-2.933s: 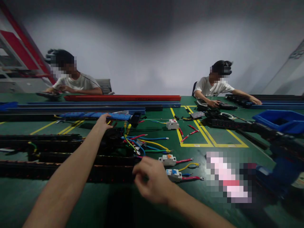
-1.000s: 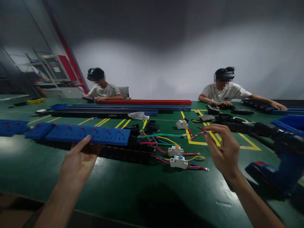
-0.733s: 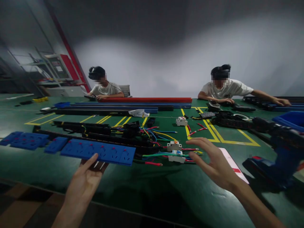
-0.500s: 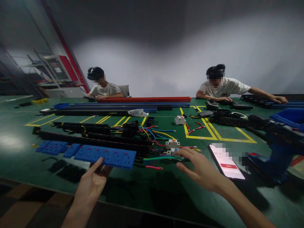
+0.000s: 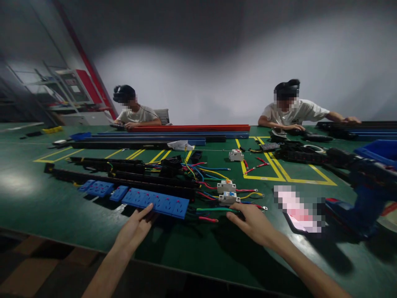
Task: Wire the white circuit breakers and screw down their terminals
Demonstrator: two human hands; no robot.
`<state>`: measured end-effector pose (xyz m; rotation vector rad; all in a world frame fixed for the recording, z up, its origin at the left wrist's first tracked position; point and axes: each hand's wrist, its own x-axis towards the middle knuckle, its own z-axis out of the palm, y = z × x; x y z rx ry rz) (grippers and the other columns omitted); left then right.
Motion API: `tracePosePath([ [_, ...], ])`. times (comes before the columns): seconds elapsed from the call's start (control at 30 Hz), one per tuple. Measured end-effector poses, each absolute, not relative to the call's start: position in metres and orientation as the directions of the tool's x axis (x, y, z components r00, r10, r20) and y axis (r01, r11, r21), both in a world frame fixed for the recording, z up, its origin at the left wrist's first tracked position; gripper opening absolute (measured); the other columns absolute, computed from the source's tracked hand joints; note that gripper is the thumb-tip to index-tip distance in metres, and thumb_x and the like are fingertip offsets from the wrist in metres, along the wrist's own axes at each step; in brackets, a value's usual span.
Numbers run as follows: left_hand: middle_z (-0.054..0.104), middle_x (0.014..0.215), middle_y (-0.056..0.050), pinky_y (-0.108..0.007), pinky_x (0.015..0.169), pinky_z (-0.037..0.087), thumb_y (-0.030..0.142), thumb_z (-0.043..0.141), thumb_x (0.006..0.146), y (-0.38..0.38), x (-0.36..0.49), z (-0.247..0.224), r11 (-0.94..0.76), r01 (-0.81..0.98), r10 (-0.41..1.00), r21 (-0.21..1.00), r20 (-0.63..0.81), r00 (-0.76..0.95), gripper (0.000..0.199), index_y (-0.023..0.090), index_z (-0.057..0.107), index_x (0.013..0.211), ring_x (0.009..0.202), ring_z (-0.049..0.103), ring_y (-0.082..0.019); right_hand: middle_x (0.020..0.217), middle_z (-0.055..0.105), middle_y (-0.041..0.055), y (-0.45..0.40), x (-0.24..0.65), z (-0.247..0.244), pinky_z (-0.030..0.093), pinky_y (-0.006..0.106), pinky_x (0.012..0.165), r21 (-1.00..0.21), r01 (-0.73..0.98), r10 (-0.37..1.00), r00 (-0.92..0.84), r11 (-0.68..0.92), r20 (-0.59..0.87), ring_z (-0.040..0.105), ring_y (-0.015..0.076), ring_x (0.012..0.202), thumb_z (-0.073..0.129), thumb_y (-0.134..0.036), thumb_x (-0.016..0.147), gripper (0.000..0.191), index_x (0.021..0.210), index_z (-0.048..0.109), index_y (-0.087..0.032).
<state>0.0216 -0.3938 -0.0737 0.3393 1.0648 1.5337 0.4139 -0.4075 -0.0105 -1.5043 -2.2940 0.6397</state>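
One head camera looks forward and down across the table (image 5: pixel 173 248). The hands are near; the wall (image 5: pixel 201 82) is far.

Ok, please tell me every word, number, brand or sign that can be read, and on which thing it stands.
No text can be read.
Blue socket strip: none readable.
White breakers: any print too small.
Phone: screen pixelated.
White shirt, right: dark print, too small.
Pale sheet, back left: too blurred.

Dim room; wall glow brightest mid-height, upper area dark. Glare on bench (image 5: pixel 18 182) at left; shadows near. Edges stretched, soft; phone (image 5: pixel 294 213) pixelated.
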Motion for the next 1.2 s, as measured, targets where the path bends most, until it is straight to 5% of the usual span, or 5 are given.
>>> tracePosePath([
  [0.27, 0.072, 0.099, -0.012, -0.040, 0.083, 0.062, 0.005, 0.080, 0.071, -0.380, 0.013, -0.071, 0.293, -0.366, 0.860, 0.884, -0.410, -0.303, 0.028, 0.013, 0.057, 0.085, 0.088, 0.072, -0.023, 0.095, 0.070, 0.0051, -0.395, 0.413, -0.033, 0.038, 0.027, 0.069, -0.494, 0.821, 0.950, -0.310, 0.286, 0.036, 0.064, 0.0200, 0.084, 0.033, -0.048, 0.101, 0.044, 0.090, 0.066, -0.022],
  [0.5, 0.065, 0.070, -0.004, -0.031, 0.049, 0.053, 0.066, 0.073, 0.070, -0.377, -0.006, -0.054, 0.516, 0.374, 0.852, 0.771, -0.415, -0.319, 0.053, 0.016, 0.054, 0.079, 0.057, 0.067, -0.023, 0.093, 0.069, 0.0053, -0.395, 0.413, -0.038, 0.038, 0.029, 0.071, -0.466, 0.847, 0.963, -0.265, 0.257, 0.048, 0.064, 0.0206, 0.086, 0.031, -0.048, 0.101, 0.045, 0.091, 0.067, -0.022],
  [0.7, 0.059, 0.059, -0.003, -0.031, 0.056, 0.042, 0.075, 0.048, 0.083, -0.390, -0.024, -0.048, 0.160, 0.946, 0.987, 0.284, -0.041, -0.154, 0.058, 0.020, 0.058, 0.067, 0.059, 0.061, -0.023, 0.097, 0.070, 0.0058, -0.397, 0.415, -0.035, 0.040, 0.030, 0.075, -0.458, 0.844, 0.958, -0.278, 0.280, 0.073, 0.064, 0.0212, 0.090, 0.032, -0.046, 0.101, 0.043, 0.097, 0.068, -0.022],
  [0.87, 0.066, 0.108, -0.011, -0.043, 0.090, 0.045, 0.058, 0.057, 0.087, -0.389, 0.000, -0.050, -0.380, 0.924, 0.836, 0.039, 0.442, 0.325, 0.046, 0.020, 0.066, 0.112, 0.103, 0.059, -0.029, 0.096, 0.071, 0.0048, -0.398, 0.413, -0.034, 0.039, 0.031, 0.074, -0.417, 0.865, 0.960, -0.267, 0.279, 0.088, 0.064, 0.0218, 0.088, 0.034, -0.046, 0.101, 0.041, 0.099, 0.069, -0.023],
  [1.2, 0.051, 0.127, -0.010, -0.048, 0.104, 0.037, 0.041, 0.065, 0.086, -0.355, 0.014, -0.072, -0.578, 0.815, 0.777, 0.032, 0.325, 0.539, 0.070, 0.029, 0.038, 0.149, 0.119, 0.046, -0.030, 0.084, 0.069, 0.0035, -0.399, 0.433, -0.031, 0.036, 0.029, 0.065, -0.380, 0.899, 0.976, -0.190, 0.217, 0.107, 0.062, 0.0192, 0.076, 0.040, -0.053, 0.098, 0.043, 0.088, 0.068, -0.022],
])
